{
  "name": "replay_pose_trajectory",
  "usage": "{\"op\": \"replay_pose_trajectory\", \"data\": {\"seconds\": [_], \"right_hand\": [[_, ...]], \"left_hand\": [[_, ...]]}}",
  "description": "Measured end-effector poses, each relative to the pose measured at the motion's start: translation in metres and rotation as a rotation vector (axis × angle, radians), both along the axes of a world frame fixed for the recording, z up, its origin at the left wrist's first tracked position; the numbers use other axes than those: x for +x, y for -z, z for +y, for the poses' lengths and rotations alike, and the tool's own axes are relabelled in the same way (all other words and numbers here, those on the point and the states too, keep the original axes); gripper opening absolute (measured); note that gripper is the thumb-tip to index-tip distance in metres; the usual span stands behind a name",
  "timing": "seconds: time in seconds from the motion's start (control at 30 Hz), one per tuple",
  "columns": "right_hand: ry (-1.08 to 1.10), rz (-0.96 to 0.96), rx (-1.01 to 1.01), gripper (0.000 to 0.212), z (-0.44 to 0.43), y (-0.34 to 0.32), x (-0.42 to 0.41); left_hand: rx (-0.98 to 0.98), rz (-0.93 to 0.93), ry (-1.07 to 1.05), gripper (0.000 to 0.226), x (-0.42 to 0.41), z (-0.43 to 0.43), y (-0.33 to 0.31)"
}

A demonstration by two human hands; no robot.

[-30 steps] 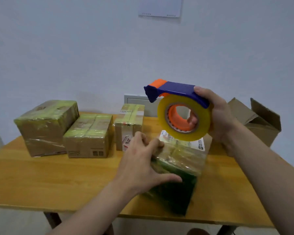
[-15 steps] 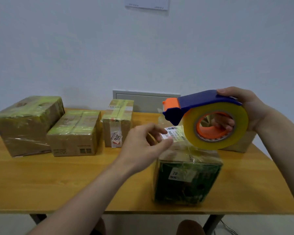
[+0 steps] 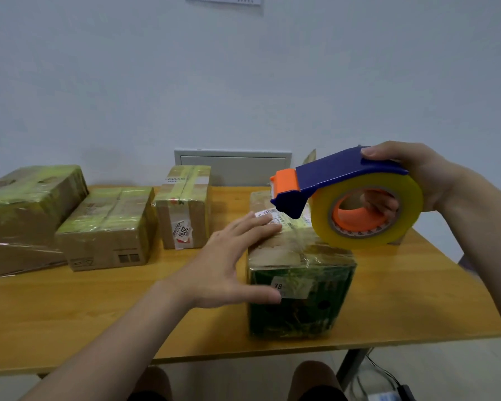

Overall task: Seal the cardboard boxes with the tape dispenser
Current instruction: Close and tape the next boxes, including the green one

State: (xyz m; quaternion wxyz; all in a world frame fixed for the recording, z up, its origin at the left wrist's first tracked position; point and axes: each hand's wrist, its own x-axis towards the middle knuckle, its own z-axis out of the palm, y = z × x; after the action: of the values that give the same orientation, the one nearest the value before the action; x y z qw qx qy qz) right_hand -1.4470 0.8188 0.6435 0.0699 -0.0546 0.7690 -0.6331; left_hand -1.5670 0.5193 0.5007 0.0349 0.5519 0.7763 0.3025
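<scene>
Four tape-wrapped cardboard boxes stand on the one light wooden table [image 3: 99,308]: a large one [image 3: 26,215], a flatter one [image 3: 107,230] and a small upright one [image 3: 185,206] in a row at the left and back, and a green-sided brown-topped box [image 3: 298,308] near the front edge. The left hand [image 3: 229,256] lies spread on this box, straight fingers flat on its labelled top and thumb against its green front. The right hand [image 3: 411,180] grips the single blue-and-orange tape dispenser [image 3: 330,180] with its yellowish tape roll [image 3: 411,204] over the box's far right corner, thumb on the blue handle and fingers curled through the orange core; whether the roll touches the box cannot be told.
</scene>
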Motion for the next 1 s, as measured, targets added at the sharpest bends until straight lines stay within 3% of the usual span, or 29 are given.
{"op": "replay_pose_trajectory", "data": {"seconds": [0.07,0.17,0.4,0.5,0.6,0.63,0.7,0.8,0.87,0.93,1.0], "right_hand": [[-0.049,0.002,-0.025,0.053,0.000,0.002,-0.002],[-0.124,-0.004,-0.009,0.029,-0.009,0.004,-0.007],[-0.050,-0.024,0.017,0.040,-0.009,0.001,-0.015],[-0.038,-0.050,0.059,0.032,-0.005,-0.001,-0.010],[-0.017,-0.048,0.073,0.035,-0.001,0.000,-0.007],[-0.028,-0.045,0.068,0.037,-0.001,0.000,-0.007],[-0.063,-0.039,0.066,0.047,-0.003,-0.001,-0.007],[-0.097,-0.026,0.053,0.043,-0.006,-0.001,-0.006],[-0.121,-0.004,0.049,0.033,-0.008,-0.001,-0.005],[-0.126,-0.005,0.030,0.048,-0.009,-0.001,-0.005],[-0.122,-0.014,0.013,0.049,-0.012,-0.002,-0.004]], "left_hand": [[0.007,0.116,-0.076,0.100,0.002,0.002,0.009],[0.071,0.109,-0.182,0.098,0.001,0.010,0.011],[-0.031,0.047,-0.300,0.095,-0.007,0.018,-0.005],[0.178,-0.228,-0.217,0.065,-0.008,0.007,-0.020],[0.452,-0.830,-0.177,0.042,-0.004,0.009,-0.038],[0.475,-1.025,-0.178,0.037,0.000,0.011,-0.043],[0.450,-1.245,-0.185,0.037,0.008,0.014,-0.049],[0.438,-1.390,-0.167,0.055,0.014,0.015,-0.051],[0.446,-1.427,-0.148,0.053,0.016,0.014,-0.053],[0.446,-1.414,-0.144,0.050,0.016,0.013,-0.054],[0.445,-1.367,-0.159,0.048,0.016,0.012,-0.055]]}}
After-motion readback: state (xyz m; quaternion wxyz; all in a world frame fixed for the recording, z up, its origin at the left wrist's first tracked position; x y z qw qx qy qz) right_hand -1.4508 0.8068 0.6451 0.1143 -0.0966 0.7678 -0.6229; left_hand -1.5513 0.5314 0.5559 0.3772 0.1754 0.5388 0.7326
